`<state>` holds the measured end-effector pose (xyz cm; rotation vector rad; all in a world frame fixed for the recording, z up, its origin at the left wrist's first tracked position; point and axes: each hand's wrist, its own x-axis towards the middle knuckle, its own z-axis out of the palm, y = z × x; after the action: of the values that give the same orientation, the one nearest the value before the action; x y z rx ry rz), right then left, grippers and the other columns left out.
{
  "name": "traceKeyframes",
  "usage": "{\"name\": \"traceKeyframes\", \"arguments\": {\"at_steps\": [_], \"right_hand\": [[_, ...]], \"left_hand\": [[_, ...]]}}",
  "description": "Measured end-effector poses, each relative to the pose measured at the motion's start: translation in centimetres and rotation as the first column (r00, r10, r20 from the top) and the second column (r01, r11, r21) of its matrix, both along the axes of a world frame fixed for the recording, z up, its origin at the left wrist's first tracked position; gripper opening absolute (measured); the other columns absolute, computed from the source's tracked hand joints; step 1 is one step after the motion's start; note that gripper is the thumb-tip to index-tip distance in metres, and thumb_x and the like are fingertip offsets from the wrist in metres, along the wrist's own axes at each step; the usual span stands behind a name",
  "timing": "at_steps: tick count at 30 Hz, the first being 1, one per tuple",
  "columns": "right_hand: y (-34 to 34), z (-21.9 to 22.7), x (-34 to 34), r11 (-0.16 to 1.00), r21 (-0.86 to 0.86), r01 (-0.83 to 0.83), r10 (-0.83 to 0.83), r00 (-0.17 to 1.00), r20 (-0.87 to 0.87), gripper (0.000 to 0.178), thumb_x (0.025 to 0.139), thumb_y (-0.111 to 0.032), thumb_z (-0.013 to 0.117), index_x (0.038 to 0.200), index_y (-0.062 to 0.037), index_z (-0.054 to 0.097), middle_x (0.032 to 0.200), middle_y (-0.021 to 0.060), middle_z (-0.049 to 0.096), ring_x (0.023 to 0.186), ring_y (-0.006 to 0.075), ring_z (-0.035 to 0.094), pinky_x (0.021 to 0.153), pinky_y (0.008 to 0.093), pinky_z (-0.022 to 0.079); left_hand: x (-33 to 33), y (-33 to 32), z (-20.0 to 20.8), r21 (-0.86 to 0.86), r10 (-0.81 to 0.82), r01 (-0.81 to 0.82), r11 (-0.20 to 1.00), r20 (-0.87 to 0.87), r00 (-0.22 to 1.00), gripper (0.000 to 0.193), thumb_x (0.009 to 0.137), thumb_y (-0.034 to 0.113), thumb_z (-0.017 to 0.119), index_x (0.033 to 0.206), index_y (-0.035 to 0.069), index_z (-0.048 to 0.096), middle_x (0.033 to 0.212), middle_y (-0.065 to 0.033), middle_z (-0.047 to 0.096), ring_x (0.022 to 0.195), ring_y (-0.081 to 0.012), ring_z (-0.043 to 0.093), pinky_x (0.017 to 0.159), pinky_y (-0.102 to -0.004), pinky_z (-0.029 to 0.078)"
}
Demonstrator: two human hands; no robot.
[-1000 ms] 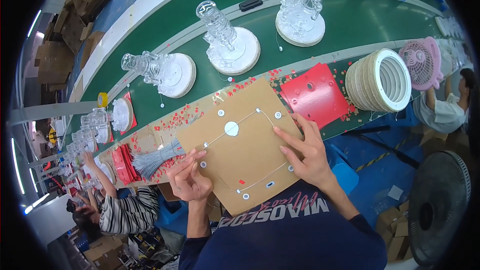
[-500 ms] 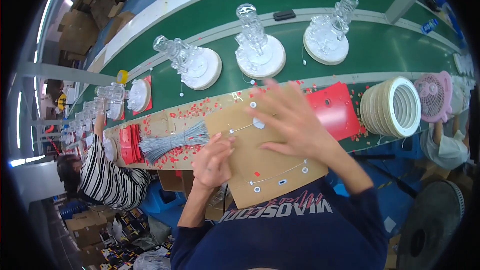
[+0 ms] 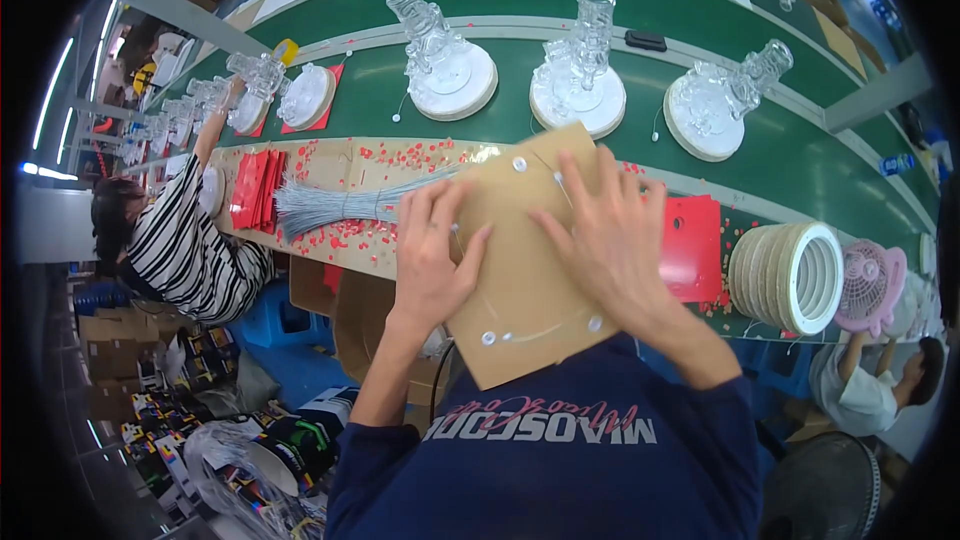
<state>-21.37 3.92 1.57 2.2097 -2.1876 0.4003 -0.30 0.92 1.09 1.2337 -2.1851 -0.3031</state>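
One brown cardboard sheet (image 3: 525,275) is tilted before the dark blue shirt (image 3: 545,475). Left hand (image 3: 433,260): fingers bent at the sheet's left edge, thumb extended; cannot tell whether it grips. Right hand (image 3: 618,245): open, fingers spread across the sheet's upper right. Grey wire bundle (image 3: 335,206) lies to the left, red sheets (image 3: 692,260) to the right. Beyond, three clear-topped round bases (image 3: 580,100) stand on the green tabletop (image 3: 365,115).

Bold white capitals (image 3: 570,428) and pink script (image 3: 600,408) run across the chest of the navy shirt (image 3: 560,490)
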Motion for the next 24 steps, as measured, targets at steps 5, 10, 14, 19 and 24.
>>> {"name": "traceKeyframes", "arguments": {"at_steps": [5, 10, 14, 19, 24], "right_hand": [[0.6, -0.5, -2.5, 0.924, -0.251, -0.289, 0.349, 0.905, 0.242, 0.038, 0.087, -0.013, 0.072, 0.125, -0.0091, 0.070, 0.119, 0.0120, 0.065, 0.095, 0.0258, 0.066, 0.074, 0.0405, 0.052], [-0.4, -1.9, -2.7, 0.901, -0.282, -0.330, 0.434, 0.666, 0.607, 0.024, 0.084, 0.005, 0.072, 0.105, -0.0030, 0.077, 0.092, 0.0071, 0.072, 0.072, 0.0160, 0.067, 0.060, 0.0264, 0.052], [-0.4, -1.7, -1.8, 0.962, -0.182, -0.202, 0.262, 0.513, 0.817, 0.014, 0.083, 0.000, 0.077, 0.097, -0.0030, 0.078, 0.085, 0.0051, 0.071, 0.063, 0.0107, 0.063, 0.057, 0.0251, 0.051], [-0.8, -1.3, -2.2, 0.969, -0.190, -0.159, 0.246, 0.524, 0.815, 0.013, 0.082, 0.002, 0.078, 0.094, -0.0015, 0.077, 0.082, 0.0042, 0.069, 0.062, 0.0101, 0.062, 0.056, 0.0248, 0.050], [-0.8, -1.6, -2.6, 0.968, -0.209, -0.137, 0.250, 0.564, 0.787, 0.015, 0.080, 0.003, 0.078, 0.094, -0.0018, 0.077, 0.075, 0.0035, 0.063, 0.062, 0.0130, 0.062, 0.055, 0.0275, 0.049]], "left_hand": [[0.9, 0.3, 0.3, -0.008, -0.187, 0.187, 0.982, -0.044, 0.981, 0.046, 0.072, 0.002, 0.081, 0.116, 0.004, 0.070, 0.116, -0.0136, 0.061, 0.108, -0.0344, 0.057, 0.093, -0.0433, 0.049], [0.4, -0.1, 0.9, 0.037, -0.232, 0.231, 0.972, 0.057, 0.971, 0.038, 0.075, 0.005, 0.080, 0.110, 0.002, 0.063, 0.108, -0.0128, 0.060, 0.103, -0.0321, 0.057, 0.087, -0.0423, 0.049], [-1.2, -1.1, 2.5, 0.068, -0.209, 0.198, 0.978, 0.388, 0.897, 0.030, 0.079, 0.004, 0.074, 0.105, 0.002, 0.059, 0.104, -0.0124, 0.059, 0.098, -0.0307, 0.057, 0.085, -0.0443, 0.049], [-1.4, -2.3, 1.0, -0.190, -0.318, 0.376, 0.907, 0.276, 0.907, 0.020, 0.076, 0.000, 0.071, 0.093, 0.002, 0.062, 0.092, -0.0101, 0.061, 0.082, -0.0281, 0.060, 0.067, -0.0396, 0.051], [-2.1, -2.4, 0.4, -0.196, -0.395, 0.394, 0.898, 0.031, 0.918, 0.021, 0.071, -0.003, 0.077, 0.089, 0.001, 0.067, 0.082, -0.0088, 0.063, 0.071, -0.0265, 0.062, 0.059, -0.0365, 0.051]]}}
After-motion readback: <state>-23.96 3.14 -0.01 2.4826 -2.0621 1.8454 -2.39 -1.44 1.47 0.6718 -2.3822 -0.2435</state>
